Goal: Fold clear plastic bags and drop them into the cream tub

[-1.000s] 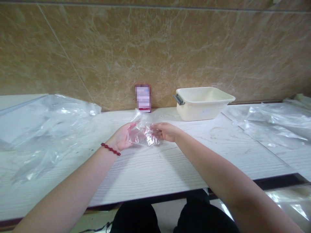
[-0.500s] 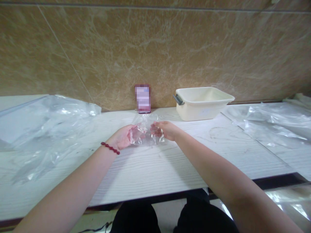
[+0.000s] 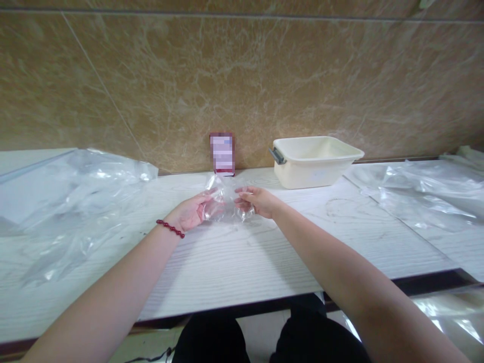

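Observation:
Between my two hands, just above the white tabletop (image 3: pixel 227 262), is a small clear plastic bag (image 3: pixel 228 204). My left hand (image 3: pixel 192 210), with a red bead bracelet at the wrist, grips the bag's left side, thumb on top. On the right side, my right hand (image 3: pixel 259 200) has its curled fingers on the bag, seen partly through the film. The bag is crumpled and shiny, and I see nothing inside it. Close behind it a phone (image 3: pixel 223 154) with a blurred screen leans upright against the wall.
A cream plastic tub (image 3: pixel 313 166) with a grey handle clip stands at the back right by the marbled wall (image 3: pixel 242 80). Large clear plastic sheeting (image 3: pixel 94 186) spreads over the left, and more plastic sheeting (image 3: pixel 427 191) lies on the right. The table's dark front edge (image 3: pixel 264 305) runs before my knees.
The bag has shifted shape: its near edge has drawn up and its left part has bunched higher near the phone. Both hands stay almost in place, the left fingers slightly raised.

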Action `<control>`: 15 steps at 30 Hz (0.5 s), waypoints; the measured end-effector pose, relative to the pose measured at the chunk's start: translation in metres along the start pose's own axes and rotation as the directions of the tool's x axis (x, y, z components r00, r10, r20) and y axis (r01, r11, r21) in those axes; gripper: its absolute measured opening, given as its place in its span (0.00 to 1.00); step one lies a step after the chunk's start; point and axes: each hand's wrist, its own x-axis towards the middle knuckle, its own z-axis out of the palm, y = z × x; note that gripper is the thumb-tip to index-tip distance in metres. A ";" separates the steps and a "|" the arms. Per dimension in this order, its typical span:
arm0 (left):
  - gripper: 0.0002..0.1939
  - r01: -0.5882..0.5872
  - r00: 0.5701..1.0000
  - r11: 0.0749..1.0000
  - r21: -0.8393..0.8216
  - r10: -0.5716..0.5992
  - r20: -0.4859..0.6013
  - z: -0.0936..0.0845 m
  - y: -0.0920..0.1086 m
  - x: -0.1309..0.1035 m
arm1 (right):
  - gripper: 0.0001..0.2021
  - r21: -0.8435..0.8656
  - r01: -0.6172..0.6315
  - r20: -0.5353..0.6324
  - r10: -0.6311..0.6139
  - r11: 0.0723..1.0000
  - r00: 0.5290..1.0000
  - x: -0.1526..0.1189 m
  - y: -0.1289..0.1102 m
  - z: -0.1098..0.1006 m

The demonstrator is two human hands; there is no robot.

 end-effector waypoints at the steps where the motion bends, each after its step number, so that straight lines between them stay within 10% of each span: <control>1: 0.16 -0.020 1.000 1.000 0.006 0.020 0.003 0.001 0.000 0.000 | 0.06 0.009 0.015 0.008 -0.015 1.000 1.000 0.000 0.000 0.000; 15: 0.09 -0.082 0.997 0.996 -0.015 0.082 -0.007 0.005 0.000 -0.003 | 0.09 0.071 0.125 -0.035 -0.123 0.990 0.992 0.007 0.001 -0.001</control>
